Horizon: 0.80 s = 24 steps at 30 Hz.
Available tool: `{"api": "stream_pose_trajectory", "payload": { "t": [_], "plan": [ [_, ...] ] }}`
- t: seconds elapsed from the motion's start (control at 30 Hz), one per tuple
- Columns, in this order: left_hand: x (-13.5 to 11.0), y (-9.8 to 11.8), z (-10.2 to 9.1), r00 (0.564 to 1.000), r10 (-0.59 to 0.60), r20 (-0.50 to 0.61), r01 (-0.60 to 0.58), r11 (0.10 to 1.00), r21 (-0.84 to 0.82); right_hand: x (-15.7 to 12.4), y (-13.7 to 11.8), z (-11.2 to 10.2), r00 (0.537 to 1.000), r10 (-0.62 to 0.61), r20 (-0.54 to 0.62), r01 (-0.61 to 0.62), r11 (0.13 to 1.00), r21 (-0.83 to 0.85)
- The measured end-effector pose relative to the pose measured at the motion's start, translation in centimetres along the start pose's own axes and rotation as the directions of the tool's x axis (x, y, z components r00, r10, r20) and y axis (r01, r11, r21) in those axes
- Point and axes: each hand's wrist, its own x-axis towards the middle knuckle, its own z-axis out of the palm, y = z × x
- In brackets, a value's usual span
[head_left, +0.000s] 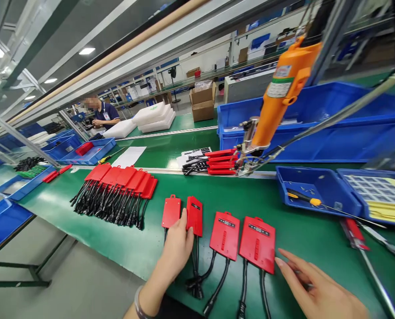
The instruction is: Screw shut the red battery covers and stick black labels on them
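Observation:
My left hand (177, 246) grips a flat red plastic case (194, 216) by its left edge, thumb and finger pinching it; the case is tilted, its dark label strip showing. Just left of it lies another red case (171, 212), face plain, partly behind my hand. To the right lie a red case with two black cables (224, 235) and a larger-looking one (257, 243), both with label strips up. My right hand (320, 283) is open beside the right edge of that last case, thumb and forefinger apart, holding nothing. Black cable ends (194, 285) bunch below my left hand.
Rows of red cases (124, 177) with black cables lie at left on the green bench. An orange electric screwdriver (279, 88) hangs over more red cases (221, 161). At right are a blue screw tray (317, 190), yellow-backed label sheets (383, 195) and hand tools. A person works far left.

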Motion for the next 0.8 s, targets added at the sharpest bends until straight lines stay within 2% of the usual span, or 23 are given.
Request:
{"api": "stream_pose_trajectory", "payload": {
  "t": [0.1, 0.17, 0.23, 0.37, 0.43, 0.5, 0.57, 0.63, 0.73, 0.8],
  "plan": [
    [-0.2, -2.0, -0.3, 0.994, 0.054, -0.093, -0.045, 0.995, 0.093, 0.4, -1.3, -0.7, 1.0, -0.013, 0.019, 0.012, 0.999, 0.035],
    [-0.1, -3.3, -0.4, 0.989, 0.064, -0.132, -0.037, 0.979, 0.202, 0.5, -1.9, -0.9, 0.999, -0.017, 0.035, 0.016, 0.999, 0.037],
    [0.0, -4.4, -0.5, 0.989, 0.046, -0.14, -0.012, 0.972, 0.233, 0.4, -2.1, -0.8, 0.997, -0.05, 0.052, 0.048, 0.998, 0.041],
    [0.1, -5.3, -1.5, 0.994, -0.034, -0.107, 0.039, 0.999, 0.039, 0.1, -2.1, 0.3, 0.983, -0.174, 0.052, 0.173, 0.985, 0.011],
    [-0.1, -5.6, -2.0, 0.993, -0.098, -0.066, 0.091, 0.99, -0.105, 0.0, -2.1, 0.8, 0.976, -0.214, 0.049, 0.215, 0.976, -0.015],
    [-0.2, -5.9, -2.4, 0.991, -0.116, -0.071, 0.103, 0.981, -0.164, 0.1, -2.3, 1.2, 0.969, -0.244, 0.042, 0.245, 0.969, -0.038],
    [0.0, -6.3, -2.5, 0.993, -0.058, -0.107, 0.047, 0.994, -0.099, 0.2, -2.5, 1.4, 0.963, -0.266, 0.045, 0.269, 0.96, -0.077],
    [0.6, -6.4, -2.3, 0.996, 0.037, -0.082, -0.036, 0.999, 0.008, 0.3, -2.9, 1.7, 0.953, -0.295, 0.07, 0.302, 0.944, -0.133],
    [2.0, -5.6, -1.9, 0.972, 0.223, 0.081, -0.229, 0.971, 0.071, 0.5, -3.3, 2.8, 0.921, -0.37, 0.122, 0.388, 0.9, -0.198],
    [2.9, -4.5, -1.5, 0.911, 0.359, 0.206, -0.381, 0.921, 0.084, 0.7, -3.4, 3.7, 0.888, -0.428, 0.167, 0.456, 0.866, -0.204]
  ]
}}
